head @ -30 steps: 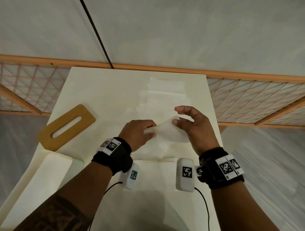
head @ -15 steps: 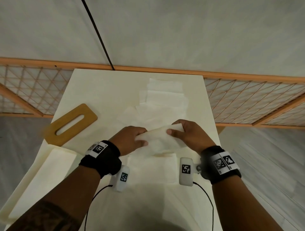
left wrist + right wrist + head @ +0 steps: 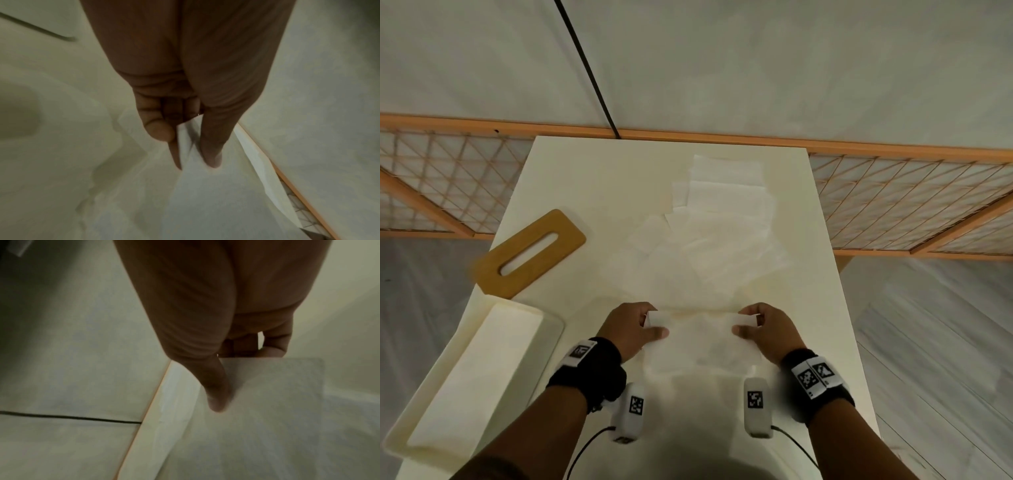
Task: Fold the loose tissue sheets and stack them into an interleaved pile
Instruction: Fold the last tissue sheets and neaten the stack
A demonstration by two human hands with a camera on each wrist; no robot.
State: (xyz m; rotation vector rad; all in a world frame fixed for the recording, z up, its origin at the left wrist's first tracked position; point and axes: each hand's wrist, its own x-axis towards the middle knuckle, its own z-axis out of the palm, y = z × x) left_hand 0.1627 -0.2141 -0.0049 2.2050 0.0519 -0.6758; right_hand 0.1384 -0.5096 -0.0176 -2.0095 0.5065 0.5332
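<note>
A white tissue sheet (image 3: 702,335) is stretched flat between my two hands near the front of the cream table (image 3: 585,178). My left hand (image 3: 635,329) pinches its left end between thumb and fingers. My right hand (image 3: 763,325) pinches the right end the same way. In the left wrist view the tissue edge (image 3: 186,139) runs between thumb and index finger. The right wrist view has the sheet (image 3: 277,386) under my thumb. Several loose tissue sheets (image 3: 722,233) lie overlapping beyond my hands. Under the held sheet lies a folded tissue (image 3: 698,363).
A wooden lid with a slot (image 3: 530,253) lies at the table's left edge. A cream tissue box (image 3: 469,383) stands at the front left. An orange lattice railing (image 3: 893,205) runs behind and beside the table. A black cable (image 3: 585,58) crosses the floor.
Both hands have drawn the tissue toward me and moved apart, stretching the sheet flat and wide close above the table. The camera view has shifted slightly.
</note>
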